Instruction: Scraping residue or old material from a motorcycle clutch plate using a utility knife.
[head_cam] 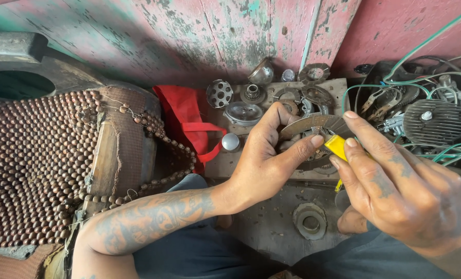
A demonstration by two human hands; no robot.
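Over the front edge of the wooden board (339,88) where all the small parts are laid out, both hands are busy with one piece. The left hand (271,155) is closed around a round metal disc (321,124), thumb on its face and fingers curled behind the rim, holding it tilted up off the board. The right hand (395,181) pinches a small yellow tool (338,146) between thumb and first fingers, its tip right at the middle of the disc.

Looks to me like the step in hand is working on something at the disc's hub with that tool, prying or scraping, hard to say which. I'd guess the next move needs the left hand to keep the disc from twisting while the tool gets a careful, small push, since a slip would go straight toward the left thumb.

Stuff I can't make out: the tool's working end is hidden behind the thumb and disc, so no idea what kind of tip it has. The back of the disc is hidden too. A finned engine part (434,121) with green wires (447,150) sits at the right edge, partly cut off. A beaded seat cover (34,165) fills the left side, a red bag (186,121) beside it.
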